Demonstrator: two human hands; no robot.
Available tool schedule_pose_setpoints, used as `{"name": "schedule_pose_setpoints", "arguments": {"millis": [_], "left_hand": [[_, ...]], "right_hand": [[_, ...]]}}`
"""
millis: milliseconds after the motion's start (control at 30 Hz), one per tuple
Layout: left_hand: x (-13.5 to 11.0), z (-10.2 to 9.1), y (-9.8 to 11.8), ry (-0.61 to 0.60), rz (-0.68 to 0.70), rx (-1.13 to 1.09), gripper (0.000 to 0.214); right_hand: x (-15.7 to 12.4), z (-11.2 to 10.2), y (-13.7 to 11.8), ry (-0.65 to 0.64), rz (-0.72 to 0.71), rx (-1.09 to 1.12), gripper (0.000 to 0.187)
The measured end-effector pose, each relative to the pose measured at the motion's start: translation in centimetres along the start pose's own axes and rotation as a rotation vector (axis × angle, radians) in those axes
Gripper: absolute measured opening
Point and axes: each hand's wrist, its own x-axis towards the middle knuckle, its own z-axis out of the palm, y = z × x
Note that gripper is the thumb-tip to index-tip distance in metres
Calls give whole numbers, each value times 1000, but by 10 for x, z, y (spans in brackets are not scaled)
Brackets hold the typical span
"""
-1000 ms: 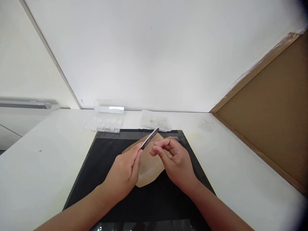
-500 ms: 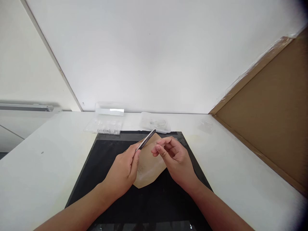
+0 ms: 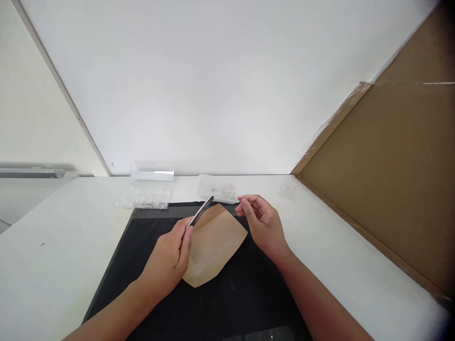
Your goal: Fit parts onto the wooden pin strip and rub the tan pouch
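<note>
My left hand (image 3: 172,258) is closed round a thin dark stick-like tool (image 3: 201,213) that points up and to the right. It hovers over the left edge of a tan leather-like piece (image 3: 215,241) lying on a black mat (image 3: 142,251). My right hand (image 3: 261,225) is to the right of the tan piece, fingers curled with thumb and fingertips pinched close; whether anything is between them I cannot make out. The two hands are apart, with the tan piece showing between them.
A clear plastic compartment box (image 3: 145,194) with its lid up stands behind the mat at the left. A clear bag of small parts (image 3: 218,188) lies behind the mat. A brown board (image 3: 391,180) leans at the right. The white tabletop (image 3: 53,255) surrounds the mat.
My right hand has moved right and away from the tool's tip. The left hand with the tool dropped slightly to the left. The camera view tilted, so more of the tan piece shows.
</note>
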Motion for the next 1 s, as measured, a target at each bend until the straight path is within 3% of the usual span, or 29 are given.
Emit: {"name": "schedule_pose_setpoints", "arguments": {"millis": [433,600,800,1000], "left_hand": [[1,2,-9,30,5,9,33],[2,1,-9,33,15,32,35],[2,0,-9,40,39,54,35],[1,0,-10,43,57,67,37]], "right_hand": [[8,-14,0,-44,-56,-218,32],[18,-35,4,-15,-81,-446,35],[33,-71,26,11,-3,-706,34],[39,-84,50,-41,45,-755,31]]}}
